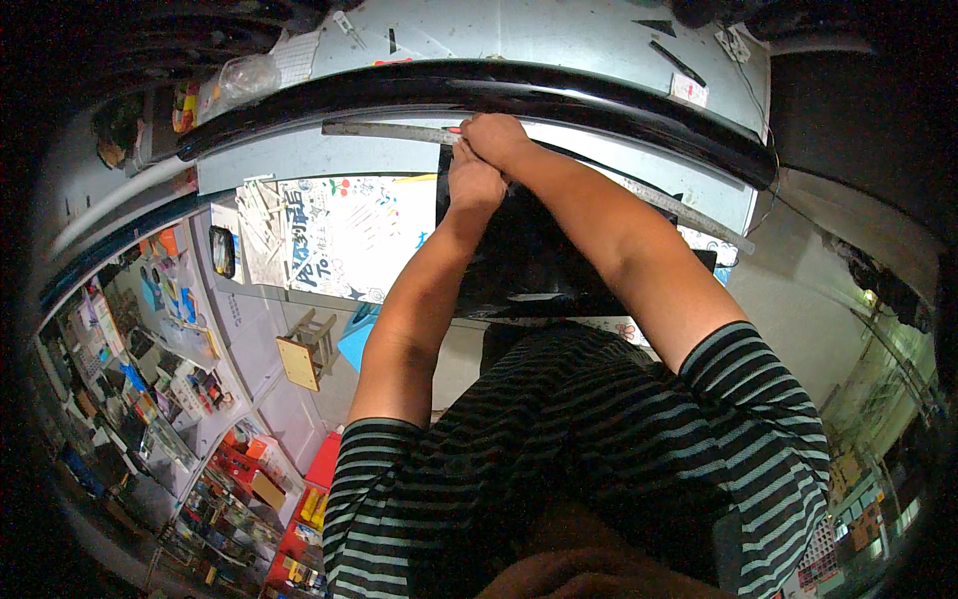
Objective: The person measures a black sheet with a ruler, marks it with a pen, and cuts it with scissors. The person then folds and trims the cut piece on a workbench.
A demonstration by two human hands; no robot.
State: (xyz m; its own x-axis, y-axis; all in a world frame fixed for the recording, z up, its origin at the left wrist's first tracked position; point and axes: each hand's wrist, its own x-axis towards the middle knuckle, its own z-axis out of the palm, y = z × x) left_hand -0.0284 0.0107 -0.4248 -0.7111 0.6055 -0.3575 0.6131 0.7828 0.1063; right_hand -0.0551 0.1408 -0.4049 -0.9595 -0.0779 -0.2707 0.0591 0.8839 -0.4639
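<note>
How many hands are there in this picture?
2. The left hand reaches to the long metal ruler, and the right hand is just beyond it, close against it. The dark edges of the picture might hide others.

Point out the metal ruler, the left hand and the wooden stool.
Metal ruler (392, 132), head view: left stretch of the blade.
Left hand (476, 184), head view: back of the hand.
Wooden stool (298, 363), head view: seat.

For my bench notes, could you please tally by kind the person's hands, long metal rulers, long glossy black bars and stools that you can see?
Hands: 2 (left hand, right hand)
Long metal ruler: 1
Long glossy black bar: 1
Stool: 1
Total: 5
</note>
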